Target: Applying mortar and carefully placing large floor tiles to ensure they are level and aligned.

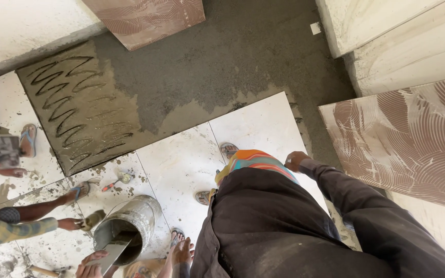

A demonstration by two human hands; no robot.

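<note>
At the bottom edge my left hand (89,266) grips a flat steel trowel (113,252) whose blade reaches into a grey metal bucket (130,219) of mortar standing on the white floor tiles (178,167). My right hand (183,252) hangs with its fingers apart and holds nothing, just above a sandalled foot (176,237). Directly to its right a bent-over person in a dark shirt (279,226) with a bright striped head cloth (253,159) fills the lower middle. That person's hand (295,160) rests near the edge of a laid tile.
A grey mortar bed (222,56) covers the floor beyond the tiles, with a combed patch (78,113) at left. Tiles backed with swirled adhesive lean at right (403,139) and top (145,18). A person's checked sleeve (11,229) and a small red-handled tool (114,183) are at left.
</note>
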